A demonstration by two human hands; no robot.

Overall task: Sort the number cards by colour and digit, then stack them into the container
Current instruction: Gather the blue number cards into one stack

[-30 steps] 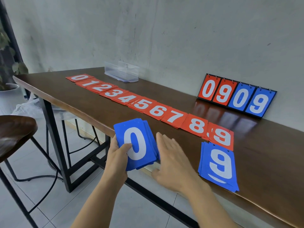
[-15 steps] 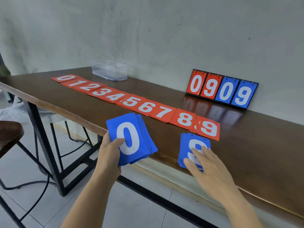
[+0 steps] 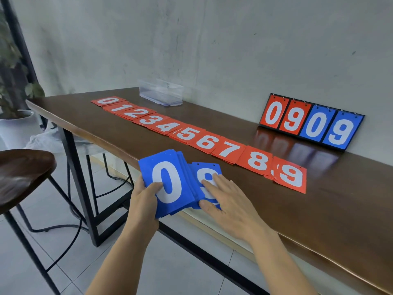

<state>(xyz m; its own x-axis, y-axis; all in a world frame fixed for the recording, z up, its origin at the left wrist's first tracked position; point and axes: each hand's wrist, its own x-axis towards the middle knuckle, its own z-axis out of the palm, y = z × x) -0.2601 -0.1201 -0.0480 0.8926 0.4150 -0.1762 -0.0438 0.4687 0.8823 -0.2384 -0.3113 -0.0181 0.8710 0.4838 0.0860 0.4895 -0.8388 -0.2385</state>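
My left hand (image 3: 144,199) grips a stack of blue number cards (image 3: 170,182) with a white 0 on top, held at the table's front edge. Beside it lies a smaller pile of blue cards (image 3: 207,173) showing a 9, and my right hand (image 3: 229,201) lies on this pile with straight fingers on its face and the thumb at its near edge. The two blue stacks touch. A row of red cards (image 3: 187,135) runs from 0 at the far left to 9 at the right. A clear plastic container (image 3: 161,94) stands by the wall.
A flip scoreboard (image 3: 310,122) reading 0909 leans against the wall at the right. The dark wooden table (image 3: 340,199) has bare surface at the right. A wooden stool (image 3: 23,173) and a potted plant (image 3: 14,128) stand at the left.
My right hand went right to the blue 9 pile, then slid it left along the table until it met the stack in my left hand.
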